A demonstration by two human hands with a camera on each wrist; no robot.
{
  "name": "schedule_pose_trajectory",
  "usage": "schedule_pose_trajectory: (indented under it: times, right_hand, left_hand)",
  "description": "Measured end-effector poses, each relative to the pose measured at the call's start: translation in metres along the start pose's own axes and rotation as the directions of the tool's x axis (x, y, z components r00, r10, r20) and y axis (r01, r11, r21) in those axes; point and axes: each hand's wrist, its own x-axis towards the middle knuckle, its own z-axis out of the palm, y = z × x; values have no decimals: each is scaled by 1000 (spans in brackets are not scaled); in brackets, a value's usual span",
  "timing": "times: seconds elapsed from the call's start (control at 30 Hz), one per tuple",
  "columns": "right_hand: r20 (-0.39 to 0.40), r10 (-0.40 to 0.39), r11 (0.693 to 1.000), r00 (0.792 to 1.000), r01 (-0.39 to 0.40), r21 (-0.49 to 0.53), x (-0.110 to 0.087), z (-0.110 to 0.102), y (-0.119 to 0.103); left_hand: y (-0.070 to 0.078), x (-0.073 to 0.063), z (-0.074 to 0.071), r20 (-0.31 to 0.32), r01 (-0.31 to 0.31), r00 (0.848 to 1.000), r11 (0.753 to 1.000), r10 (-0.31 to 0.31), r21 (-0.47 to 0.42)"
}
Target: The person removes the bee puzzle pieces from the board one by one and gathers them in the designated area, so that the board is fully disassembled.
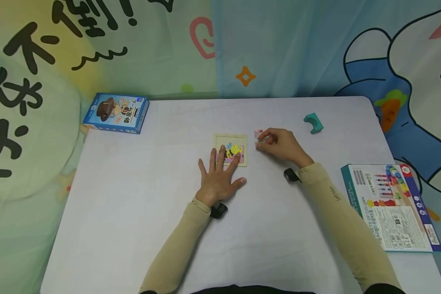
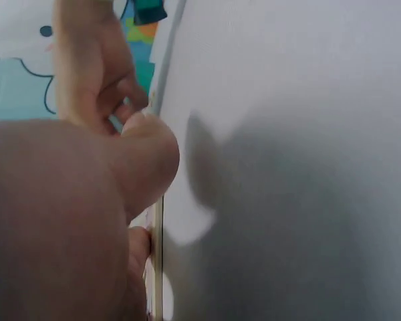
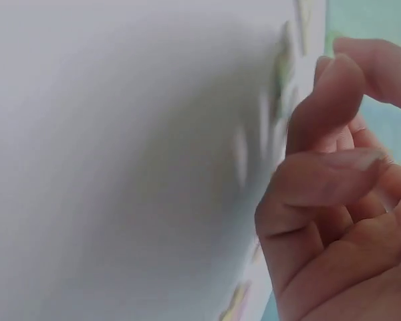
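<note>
A small square wooden jigsaw tray [image 1: 230, 136] with a pale frame and a yellow-and-black bee picture [image 1: 236, 150] lies on the table. My left hand [image 1: 219, 181] is spread flat, its fingertips resting on the tray's lower part and covering some of the picture. Just right of the tray lies a small pink puzzle piece [image 1: 258, 133]. Over it hovers my right hand [image 1: 281, 145], fingers bent and thumb apart from them in the right wrist view; no piece shows between them. Something small and pale is partly hidden at the thumb tip.
A blue box [image 1: 115, 113] stands at the table's back left corner. Toward the back right lies a teal arch-shaped block [image 1: 314, 123]. A white and purple box [image 1: 391, 208] lies at the right edge. Behind the white table [image 1: 132, 196] hangs a printed curtain [image 1: 279, 45].
</note>
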Motion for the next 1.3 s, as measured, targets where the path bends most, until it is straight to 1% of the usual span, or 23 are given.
schedule_pose_trajectory:
  times: [0.1, 0.2, 0.37, 0.47, 0.6, 0.73, 0.83, 0.97, 1.17, 1.3]
  right_hand:
    - [19, -49, 997, 999, 48, 54, 6, 4, -11]
    - [55, -83, 994, 995, 79, 71, 12, 8, -23]
    - [108, -108, 994, 988, 105, 31, 23, 21, -38]
    - [147, -137, 991, 980, 137, 11, 29, 28, -43]
    - [178, -160, 987, 971, 162, 0, 34, 35, -49]
    - [197, -150, 986, 969, 161, -40, 37, 39, -55]
    - [219, -124, 985, 968, 146, -88, 40, 40, -59]
    - [236, -90, 983, 968, 125, -137, 41, 41, -64]
    - [247, -53, 984, 968, 93, -154, 41, 43, -69]
    - [232, -34, 985, 972, 72, -156, 41, 43, -69]
  left_hand:
    - [1, 0, 2, -7, 12, 1000, 1000, -12, -12]
    - [2, 0, 3, -19, 18, 1000, 1000, -18, -23]
    - [2, 0, 5, -22, 18, 1000, 1000, -18, -22]
    - [1, 2, 8, -15, 19, 1000, 1000, -20, -19]
    - [1, 3, 9, -4, 13, 1000, 1000, -13, -28]
    - [0, 4, 9, 3, 13, 1000, 1000, -13, -22]
    - [0, 3, 7, 6, 16, 1000, 1000, -16, -10]
    - [3, -1, 1, 3, 17, 1000, 1000, -17, 6]
    - [4, -4, -3, -5, 15, 1000, 1000, -15, 20]
    - [5, -5, -3, -10, 10, 1000, 1000, -10, 16]
